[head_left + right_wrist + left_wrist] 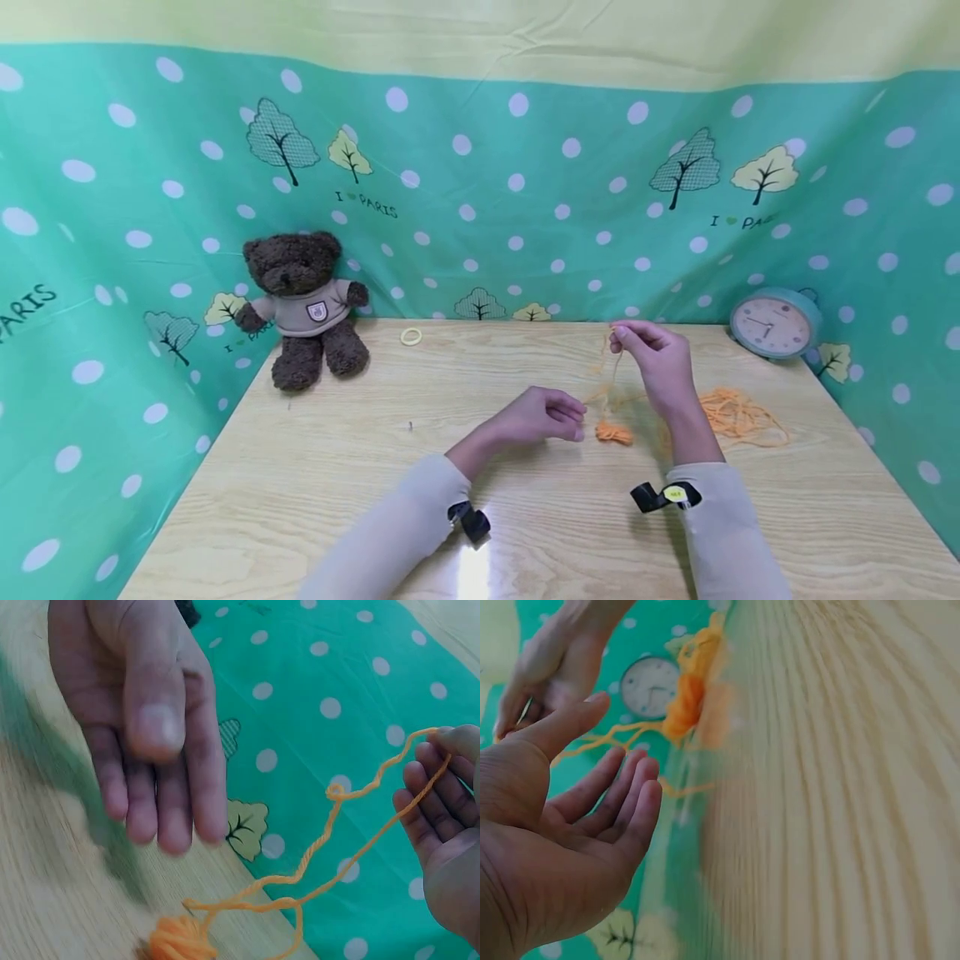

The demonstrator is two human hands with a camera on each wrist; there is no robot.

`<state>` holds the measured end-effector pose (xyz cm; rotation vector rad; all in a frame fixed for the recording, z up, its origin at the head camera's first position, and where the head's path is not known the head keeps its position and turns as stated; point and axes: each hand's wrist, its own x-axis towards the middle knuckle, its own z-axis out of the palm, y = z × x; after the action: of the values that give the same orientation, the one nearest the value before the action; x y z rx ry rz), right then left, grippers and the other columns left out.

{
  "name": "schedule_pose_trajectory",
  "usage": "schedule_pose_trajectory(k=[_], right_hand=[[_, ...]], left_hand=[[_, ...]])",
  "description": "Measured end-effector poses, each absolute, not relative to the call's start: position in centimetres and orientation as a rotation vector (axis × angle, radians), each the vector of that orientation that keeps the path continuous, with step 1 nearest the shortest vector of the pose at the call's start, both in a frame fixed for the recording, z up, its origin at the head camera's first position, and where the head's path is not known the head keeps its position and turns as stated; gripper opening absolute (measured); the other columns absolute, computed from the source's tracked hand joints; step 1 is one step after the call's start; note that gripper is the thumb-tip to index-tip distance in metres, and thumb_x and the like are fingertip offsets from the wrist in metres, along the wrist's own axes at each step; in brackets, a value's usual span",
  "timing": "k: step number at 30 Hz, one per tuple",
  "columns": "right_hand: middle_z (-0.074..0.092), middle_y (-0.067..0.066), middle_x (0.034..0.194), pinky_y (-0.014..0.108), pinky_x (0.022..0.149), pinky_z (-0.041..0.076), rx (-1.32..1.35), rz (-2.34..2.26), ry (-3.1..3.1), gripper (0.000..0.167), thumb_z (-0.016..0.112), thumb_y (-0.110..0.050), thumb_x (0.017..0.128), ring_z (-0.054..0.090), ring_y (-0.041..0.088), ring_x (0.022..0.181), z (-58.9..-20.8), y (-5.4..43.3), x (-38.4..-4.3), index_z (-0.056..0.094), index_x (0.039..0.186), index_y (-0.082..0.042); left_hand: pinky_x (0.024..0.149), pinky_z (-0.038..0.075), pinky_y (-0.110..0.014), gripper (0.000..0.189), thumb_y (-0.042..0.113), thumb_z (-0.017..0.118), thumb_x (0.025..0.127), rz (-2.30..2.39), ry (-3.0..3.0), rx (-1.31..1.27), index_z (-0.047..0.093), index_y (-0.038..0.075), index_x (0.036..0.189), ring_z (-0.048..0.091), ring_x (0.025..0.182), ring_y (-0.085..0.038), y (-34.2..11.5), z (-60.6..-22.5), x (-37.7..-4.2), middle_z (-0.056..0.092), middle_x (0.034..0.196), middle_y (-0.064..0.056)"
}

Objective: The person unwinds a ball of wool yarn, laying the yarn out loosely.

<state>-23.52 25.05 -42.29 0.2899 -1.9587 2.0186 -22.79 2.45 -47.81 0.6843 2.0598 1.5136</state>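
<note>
In the head view, my right hand [663,367] is raised above the table and pinches a strand of orange yarn [382,776] between thumb and fingers. The strand runs down as a loop to a small wound bundle of orange yarn [613,433] low over the table; whether the bundle touches the wood I cannot tell. My left hand [536,417] hovers just left of the bundle. In the left wrist view, the same left hand [577,847] has its fingers loosely extended and nothing in its grasp. A loose tangle of orange yarn [738,417] lies right of the bundle, partly behind my right wrist.
A brown teddy bear [296,308] sits at the table's back left corner. Near it lies a pale yellow ring [411,337]. At the back right stands a round teal clock [772,325]. A green dotted curtain [517,208] borders the wooden table [337,492].
</note>
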Motion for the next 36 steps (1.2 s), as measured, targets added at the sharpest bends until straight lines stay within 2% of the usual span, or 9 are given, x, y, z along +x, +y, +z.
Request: schedule_pose_trajectory(k=[5, 11, 16, 21, 27, 31, 36], right_hand=[[0.074, -0.004, 0.085, 0.018, 0.083, 0.059, 0.266, 2.053, -1.939, 0.037, 0.07, -0.017, 0.1, 0.07, 0.009, 0.077, -42.5, 25.5, -23.7, 0.067, 0.113, 0.017], [0.074, -0.005, 0.086, 0.019, 0.083, 0.059, 0.246, 2.063, -1.92, 0.04, 0.07, -0.018, 0.1, 0.07, 0.009, 0.077, -42.6, 25.6, -23.9, 0.065, 0.115, 0.019], [0.075, -0.004, 0.085, 0.019, 0.081, 0.059, 0.252, 2.073, -1.892, 0.04, 0.07, -0.016, 0.1, 0.07, 0.009, 0.076, -42.6, 25.7, -24.0, 0.065, 0.115, 0.02], [0.075, -0.004, 0.085, 0.02, 0.081, 0.059, 0.239, 2.077, -1.885, 0.039, 0.07, -0.015, 0.099, 0.07, 0.009, 0.076, -42.8, 25.8, -23.9, 0.065, 0.115, 0.02], [0.075, -0.006, 0.086, 0.019, 0.083, 0.059, 0.157, 2.042, -1.929, 0.037, 0.071, -0.022, 0.099, 0.07, 0.009, 0.078, -42.6, 26.4, -23.6, 0.07, 0.116, 0.011], [0.075, -0.005, 0.087, 0.018, 0.083, 0.059, 0.149, 2.06, -1.918, 0.028, 0.072, -0.024, 0.098, 0.07, 0.009, 0.079, -42.3, 26.8, -23.5, 0.075, 0.11, 0.001], [0.076, -0.004, 0.086, 0.018, 0.083, 0.059, 0.159, 2.085, -1.897, 0.038, 0.072, -0.022, 0.098, 0.071, 0.009, 0.079, -42.1, 27.0, -23.3, 0.069, 0.115, 0.012]], left_hand=[[0.083, 0.055, -0.014, 0.046, 0.012, 0.087, 0.083, 1.421, 2.144, 0.714, 0.071, 0.002, 0.124, 0.066, 0.088, 0.0, 4.5, -48.3, -22.9, 0.076, 0.111, -0.007], [0.074, 0.052, -0.014, 0.043, 0.016, 0.09, 0.079, 1.305, 2.327, 0.703, 0.074, 0.007, 0.117, 0.061, 0.079, 0.002, 6.1, -48.6, -22.9, 0.074, 0.096, 0.003], [0.069, 0.048, -0.012, 0.032, 0.015, 0.092, 0.076, 1.243, 2.441, 0.706, 0.078, 0.009, 0.104, 0.058, 0.071, 0.005, 7.1, -48.8, -22.8, 0.073, 0.082, 0.007], [0.065, 0.047, -0.011, 0.015, 0.014, 0.087, 0.08, 1.202, 2.515, 0.758, 0.08, 0.011, 0.092, 0.056, 0.065, 0.007, 7.1, -49.1, -22.7, 0.073, 0.075, 0.008], [0.064, 0.049, -0.015, 0.011, 0.017, 0.084, 0.085, 1.336, 2.397, 0.698, 0.079, 0.012, 0.094, 0.057, 0.07, 0.001, 4.6, -49.0, -22.9, 0.072, 0.081, 0.008], [0.066, 0.053, -0.019, 0.014, 0.017, 0.08, 0.088, 1.462, 2.305, 0.663, 0.078, 0.01, 0.101, 0.063, 0.077, -0.004, 1.8, -47.9, -23.0, 0.074, 0.089, 0.001], [0.082, 0.061, -0.03, 0.019, 0.018, 0.077, 0.092, 1.64, 2.258, 0.589, 0.075, 0.008, 0.108, 0.067, 0.087, -0.01, -1.7, -45.8, -23.4, 0.075, 0.1, -0.006]])
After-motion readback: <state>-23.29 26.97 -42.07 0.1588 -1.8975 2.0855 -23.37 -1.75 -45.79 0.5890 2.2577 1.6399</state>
